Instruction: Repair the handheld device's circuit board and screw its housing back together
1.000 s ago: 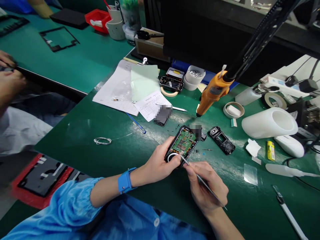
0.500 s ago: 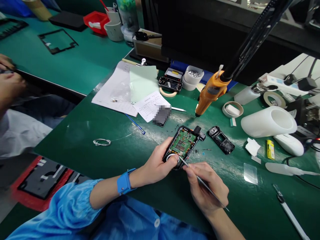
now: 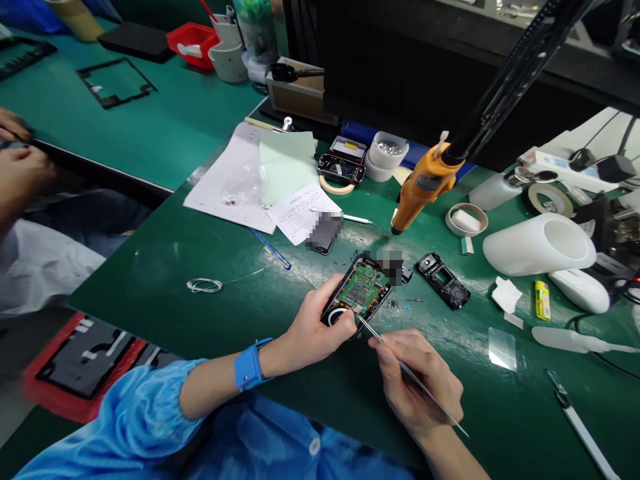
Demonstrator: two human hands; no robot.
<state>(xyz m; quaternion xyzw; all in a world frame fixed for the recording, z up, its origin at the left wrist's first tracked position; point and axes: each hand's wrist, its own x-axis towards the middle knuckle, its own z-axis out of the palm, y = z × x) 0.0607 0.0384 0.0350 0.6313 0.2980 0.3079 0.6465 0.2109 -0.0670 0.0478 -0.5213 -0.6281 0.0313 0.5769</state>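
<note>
My left hand [image 3: 323,323] is closed around the lower left of an opened handheld device [image 3: 361,290], a black casing with a green circuit board showing. Its thumb lies by a round black part with a white ring [image 3: 336,315], partly covering it. Between the thumb and fingers of my right hand [image 3: 423,380] are thin metal tweezers [image 3: 395,355], slanting up to the left. Their tips are at the device's lower edge, close to the left thumb; whether they touch it I cannot tell. A black back housing [image 3: 443,280] lies right of the device.
An orange electric screwdriver [image 3: 427,183] hangs behind the device. Papers [image 3: 227,180], a dark phone-like screen unit [image 3: 325,235] and a coil of wire [image 3: 204,285] lie leftward. Rightward are a white cylinder [image 3: 540,245] and a yellow lighter [image 3: 542,300]. Another person's hands [image 3: 23,167] show far left.
The device has shifted slightly down and left with my left hand. My right hand and the tweezers have moved a little right and down, their tips slightly farther from the ring.
</note>
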